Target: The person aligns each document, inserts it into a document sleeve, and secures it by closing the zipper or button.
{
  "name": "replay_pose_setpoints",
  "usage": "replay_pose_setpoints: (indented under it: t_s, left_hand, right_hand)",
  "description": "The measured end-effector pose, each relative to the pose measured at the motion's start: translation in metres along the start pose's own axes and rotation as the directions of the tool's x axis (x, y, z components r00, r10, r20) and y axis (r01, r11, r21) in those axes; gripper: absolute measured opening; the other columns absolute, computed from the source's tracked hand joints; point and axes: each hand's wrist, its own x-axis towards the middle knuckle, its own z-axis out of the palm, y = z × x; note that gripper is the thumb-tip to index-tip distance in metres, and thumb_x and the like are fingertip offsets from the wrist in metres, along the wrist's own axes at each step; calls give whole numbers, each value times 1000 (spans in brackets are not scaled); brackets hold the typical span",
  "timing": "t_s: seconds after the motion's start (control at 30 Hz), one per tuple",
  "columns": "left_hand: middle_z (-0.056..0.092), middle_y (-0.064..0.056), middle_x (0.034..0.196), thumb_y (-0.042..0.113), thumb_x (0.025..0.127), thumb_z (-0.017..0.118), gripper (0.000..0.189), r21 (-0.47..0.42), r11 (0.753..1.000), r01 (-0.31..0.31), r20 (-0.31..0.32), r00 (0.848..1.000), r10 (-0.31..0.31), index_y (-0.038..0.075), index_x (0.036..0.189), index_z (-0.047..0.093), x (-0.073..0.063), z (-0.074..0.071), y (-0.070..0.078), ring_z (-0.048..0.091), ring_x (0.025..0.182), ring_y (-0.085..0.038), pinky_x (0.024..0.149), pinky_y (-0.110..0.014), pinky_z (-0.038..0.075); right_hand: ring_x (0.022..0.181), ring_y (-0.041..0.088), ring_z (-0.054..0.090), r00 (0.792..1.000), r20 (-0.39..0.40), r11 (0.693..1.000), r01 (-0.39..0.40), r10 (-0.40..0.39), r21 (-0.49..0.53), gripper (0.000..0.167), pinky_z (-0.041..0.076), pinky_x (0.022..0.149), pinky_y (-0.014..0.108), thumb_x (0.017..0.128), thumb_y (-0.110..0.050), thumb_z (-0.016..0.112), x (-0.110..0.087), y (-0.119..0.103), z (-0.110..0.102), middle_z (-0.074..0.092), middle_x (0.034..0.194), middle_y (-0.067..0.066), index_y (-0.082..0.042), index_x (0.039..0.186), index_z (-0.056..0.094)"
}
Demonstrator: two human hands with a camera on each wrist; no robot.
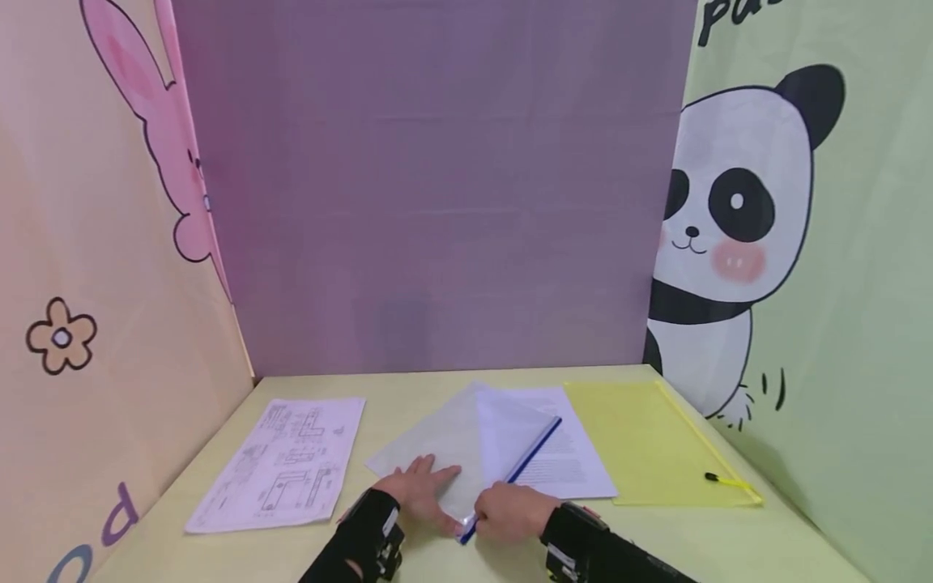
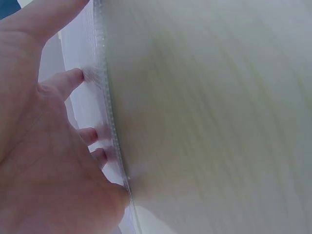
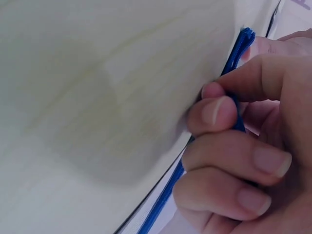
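A clear plastic zip pouch [image 1: 440,425] lies slanted on the table, its blue zipper [image 1: 535,448] running along the right edge. My left hand [image 1: 421,490] rests on the pouch's near left part with fingers spread and straight. In the left wrist view its fingertips touch the plastic by a ridged edge [image 2: 108,87]. Near the zipper's close end, my right hand [image 1: 513,510] pinches the blue zipper between thumb and curled fingers. The right wrist view has the blue zipper [image 3: 163,200] passing behind those fingers, which hide any slider.
White printed sheets [image 1: 572,461] lie partly under the pouch. To the right is a yellow zip pouch [image 1: 641,445] with a black-and-yellow pull [image 1: 713,477]. A sheet of technical drawings [image 1: 280,470] lies at the left. A purple panel [image 1: 437,202] stands behind the table [image 1: 408,389].
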Motion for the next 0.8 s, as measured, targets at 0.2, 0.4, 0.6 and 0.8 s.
replay_pose_setpoints:
  t_s: [0.2, 0.4, 0.6, 0.8]
  left_hand:
    - [26, -25, 162, 60, 77, 81, 94, -17, 1000, 15, 3, 1000, -15, 24, 155, 43, -1, -3, 1, 23, 150, -44, 117, -66, 20]
    - [27, -24, 161, 58, 77, 82, 93, -16, 1000, 23, 6, 1000, -23, 24, 155, 44, -2, -3, 4, 24, 150, -43, 117, -66, 22]
    - [26, -24, 161, 58, 78, 81, 93, -6, 1000, 16, 8, 1000, -16, 24, 156, 43, 2, -3, 2, 23, 150, -43, 117, -65, 21]
    - [30, -22, 160, 56, 77, 83, 92, 17, 1000, 26, 15, 1000, -26, 26, 154, 44, 3, -3, 1, 28, 148, -41, 117, -64, 24]
  right_hand:
    - [61, 5, 49, 1000, 2, 1000, -4, 4, 8, 11, 46, 60, 22, 89, -20, 67, 1, -1, -2, 56, 70, -12, -15, 82, 74]
    - [61, 4, 50, 1000, 7, 1000, 15, -15, 25, 11, 46, 60, 20, 89, -19, 67, -1, 1, -1, 58, 71, -13, -14, 85, 76]
    - [61, 5, 49, 1000, -17, 1000, 17, -17, 13, 11, 45, 60, 22, 90, -19, 68, -1, 4, -4, 56, 70, -12, -15, 82, 74]
    - [63, 8, 48, 999, -29, 999, -41, 41, -3, 13, 45, 61, 26, 91, -20, 68, -2, 11, -7, 55, 71, -8, -14, 80, 71]
